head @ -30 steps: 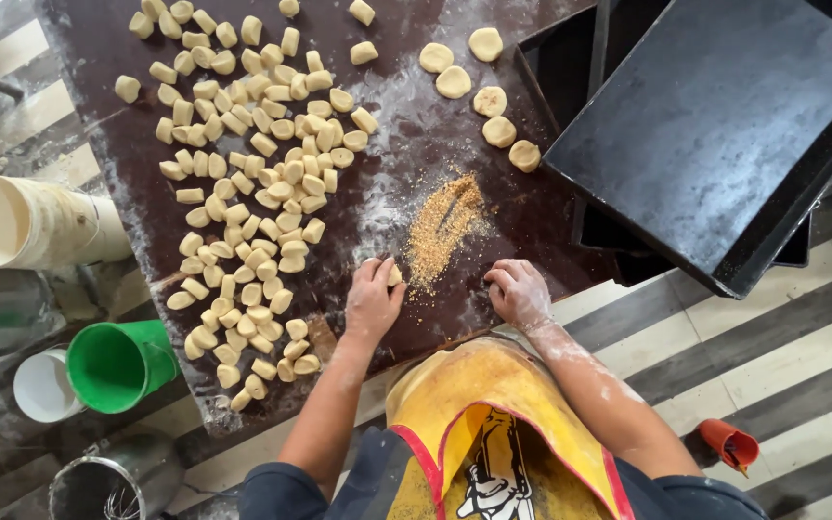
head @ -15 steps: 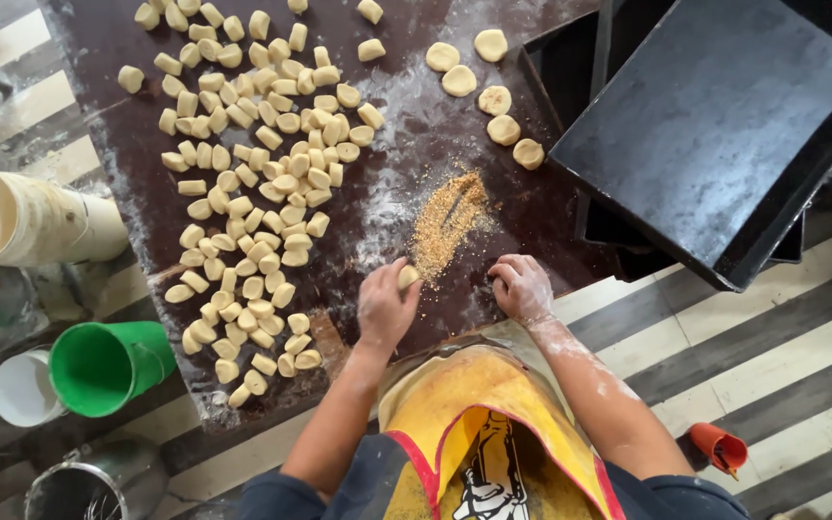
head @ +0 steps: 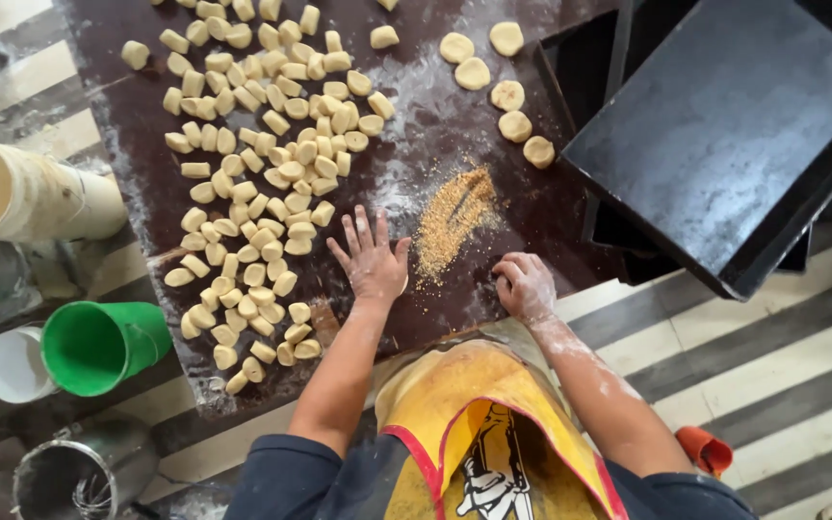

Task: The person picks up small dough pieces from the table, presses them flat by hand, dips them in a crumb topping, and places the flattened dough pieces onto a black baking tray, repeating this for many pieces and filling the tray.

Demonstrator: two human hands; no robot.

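Observation:
My left hand (head: 370, 258) lies flat on the dark brown table (head: 570, 221), fingers spread, palm down just left of a pile of golden crumbs (head: 450, 223). A pale sliver shows at the palm's right edge; whether a dough piece lies under the hand is hidden. My right hand (head: 524, 284), dusted with flour, rests curled near the table's front edge, right of the crumbs. Many small dough pieces (head: 262, 183) cover the table's left half. Several flattened dough rounds (head: 493, 82) lie at the back.
Stacked black baking trays (head: 724, 125) overhang the table's right side. On the striped floor to the left stand a cream bucket (head: 21, 197), a green cup (head: 98, 342), a white cup (head: 10, 366) and a metal pot (head: 69, 477). An orange object (head: 705, 448) lies bottom right.
My left hand, earlier curled around a dough piece, has opened and now presses flat on the table. My right hand has stayed curled in about the same place.

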